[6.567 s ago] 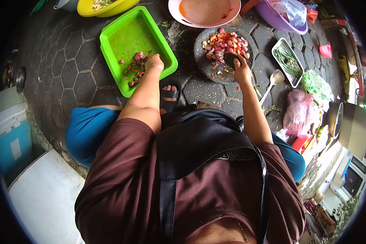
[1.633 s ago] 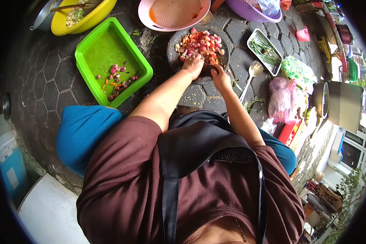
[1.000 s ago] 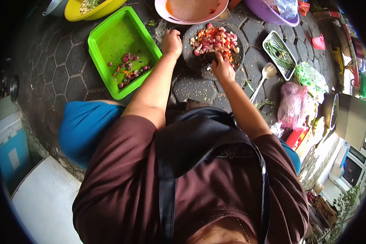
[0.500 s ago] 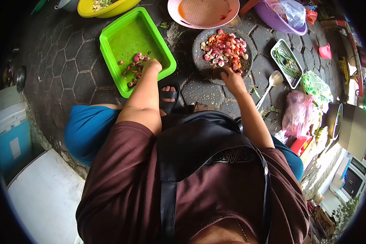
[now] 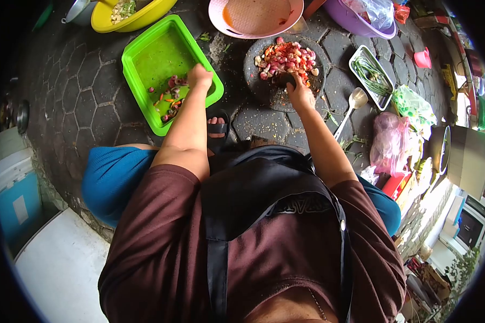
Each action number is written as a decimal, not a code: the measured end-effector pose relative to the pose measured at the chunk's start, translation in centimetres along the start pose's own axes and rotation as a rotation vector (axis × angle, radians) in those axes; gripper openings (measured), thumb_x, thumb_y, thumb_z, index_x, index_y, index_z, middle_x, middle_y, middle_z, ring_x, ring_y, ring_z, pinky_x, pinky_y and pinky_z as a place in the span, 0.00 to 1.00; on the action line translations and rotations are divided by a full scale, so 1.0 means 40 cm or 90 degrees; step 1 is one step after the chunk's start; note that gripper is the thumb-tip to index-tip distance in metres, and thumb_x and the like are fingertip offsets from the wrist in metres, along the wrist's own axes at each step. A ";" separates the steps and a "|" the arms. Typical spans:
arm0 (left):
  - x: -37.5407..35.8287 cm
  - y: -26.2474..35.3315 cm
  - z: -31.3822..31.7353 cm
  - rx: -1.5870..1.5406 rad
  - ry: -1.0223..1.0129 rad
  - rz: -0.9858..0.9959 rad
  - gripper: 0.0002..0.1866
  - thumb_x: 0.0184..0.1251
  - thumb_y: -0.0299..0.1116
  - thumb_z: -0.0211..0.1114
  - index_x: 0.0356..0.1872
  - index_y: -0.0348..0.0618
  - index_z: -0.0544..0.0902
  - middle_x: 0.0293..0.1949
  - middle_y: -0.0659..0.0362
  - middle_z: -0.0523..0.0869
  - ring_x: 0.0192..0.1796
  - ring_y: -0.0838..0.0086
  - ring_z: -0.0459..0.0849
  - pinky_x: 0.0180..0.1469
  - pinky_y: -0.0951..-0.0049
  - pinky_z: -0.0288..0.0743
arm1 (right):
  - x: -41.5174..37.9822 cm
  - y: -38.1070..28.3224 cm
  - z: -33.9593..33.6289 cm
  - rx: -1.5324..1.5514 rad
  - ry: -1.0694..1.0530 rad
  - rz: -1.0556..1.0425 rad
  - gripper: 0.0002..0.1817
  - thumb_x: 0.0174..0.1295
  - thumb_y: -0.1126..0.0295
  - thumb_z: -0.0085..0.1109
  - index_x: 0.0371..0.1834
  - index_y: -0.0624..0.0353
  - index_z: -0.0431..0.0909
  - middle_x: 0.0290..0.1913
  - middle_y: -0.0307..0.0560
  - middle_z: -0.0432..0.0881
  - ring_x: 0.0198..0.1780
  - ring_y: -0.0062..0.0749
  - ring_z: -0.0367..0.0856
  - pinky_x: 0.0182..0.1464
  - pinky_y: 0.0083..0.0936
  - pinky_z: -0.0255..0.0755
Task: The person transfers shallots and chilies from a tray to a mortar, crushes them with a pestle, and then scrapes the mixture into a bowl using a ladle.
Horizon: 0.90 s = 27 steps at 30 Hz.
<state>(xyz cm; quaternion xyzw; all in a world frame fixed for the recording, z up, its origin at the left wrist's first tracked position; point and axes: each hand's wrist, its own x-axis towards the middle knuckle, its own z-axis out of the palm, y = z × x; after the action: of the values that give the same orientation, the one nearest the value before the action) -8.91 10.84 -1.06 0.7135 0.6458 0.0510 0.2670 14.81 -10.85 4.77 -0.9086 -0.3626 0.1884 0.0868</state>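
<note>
My left hand (image 5: 200, 78) is over the right side of a bright green tray (image 5: 217, 92), its fingers curled and mostly hidden from above. Beside it in the tray lie several shallots (image 5: 173, 82) and small red and orange chilies (image 5: 170, 100). My right hand (image 5: 301, 96) grips a dark stone pestle (image 5: 287, 81) on a round stone mortar (image 5: 253, 89). Peeled shallots, some garlic and crushed red chili (image 5: 288, 58) are heaped on the mortar, just beyond the pestle.
Beyond stand a yellow basin (image 5: 140, 20), a pink basin (image 5: 215, 21) and a purple basin (image 5: 355, 27). To the right are a metal ladle (image 5: 357, 98), a white tray of long green vegetables (image 5: 374, 75), and pink (image 5: 388, 142) and green plastic bags (image 5: 415, 105).
My left hand has lifted slightly and moved toward the far side of the tray. The pestle in my right hand has shifted inward against the heap. The whole view has shifted a little.
</note>
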 end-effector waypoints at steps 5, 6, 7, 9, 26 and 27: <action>-0.072 0.205 0.055 -0.155 0.108 0.339 0.06 0.50 0.31 0.65 0.28 0.45 0.78 0.30 0.50 0.78 0.38 0.54 0.78 0.41 0.59 0.75 | 0.039 0.046 -0.042 0.140 -0.007 0.011 0.25 0.63 0.50 0.47 0.63 0.40 0.67 0.45 0.65 0.81 0.50 0.59 0.78 0.52 0.45 0.71; -0.091 0.235 0.084 -0.184 0.077 0.411 0.05 0.52 0.30 0.64 0.28 0.44 0.77 0.30 0.50 0.76 0.37 0.54 0.77 0.41 0.59 0.74 | 0.033 0.057 -0.038 0.151 0.012 0.018 0.25 0.63 0.50 0.47 0.63 0.41 0.67 0.46 0.66 0.80 0.50 0.59 0.78 0.53 0.45 0.70; -0.129 0.268 0.096 -0.171 0.038 0.446 0.05 0.53 0.29 0.63 0.30 0.44 0.77 0.33 0.50 0.76 0.39 0.54 0.78 0.42 0.59 0.75 | 0.016 0.058 -0.043 0.148 0.010 0.022 0.25 0.63 0.50 0.47 0.63 0.41 0.67 0.46 0.66 0.80 0.50 0.59 0.78 0.53 0.45 0.70; -0.179 0.318 0.127 -0.133 -0.057 0.486 0.06 0.56 0.27 0.62 0.34 0.44 0.75 0.39 0.49 0.74 0.41 0.53 0.78 0.45 0.58 0.75 | -0.012 0.060 -0.056 0.164 0.027 0.050 0.25 0.64 0.50 0.48 0.62 0.46 0.69 0.47 0.64 0.80 0.51 0.59 0.78 0.54 0.43 0.70; -0.162 0.314 0.146 -0.158 -0.113 0.453 0.04 0.60 0.26 0.59 0.36 0.45 0.77 0.42 0.47 0.73 0.45 0.50 0.77 0.48 0.58 0.73 | -0.090 -0.008 -0.109 0.046 0.092 -0.061 0.23 0.66 0.54 0.49 0.64 0.41 0.65 0.41 0.65 0.81 0.40 0.60 0.81 0.43 0.48 0.73; -0.171 0.313 0.147 -0.157 -0.119 0.450 0.04 0.60 0.26 0.59 0.36 0.45 0.77 0.42 0.47 0.74 0.45 0.50 0.77 0.48 0.58 0.73 | -0.104 -0.022 -0.105 0.032 0.096 -0.049 0.24 0.65 0.55 0.50 0.65 0.40 0.64 0.38 0.65 0.81 0.38 0.60 0.81 0.41 0.50 0.74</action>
<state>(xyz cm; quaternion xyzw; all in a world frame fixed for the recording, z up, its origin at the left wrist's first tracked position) 3.62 2.20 1.39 0.8563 0.3216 0.1519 0.3746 13.20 -13.17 10.03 -0.9030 -0.3851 0.1247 0.1441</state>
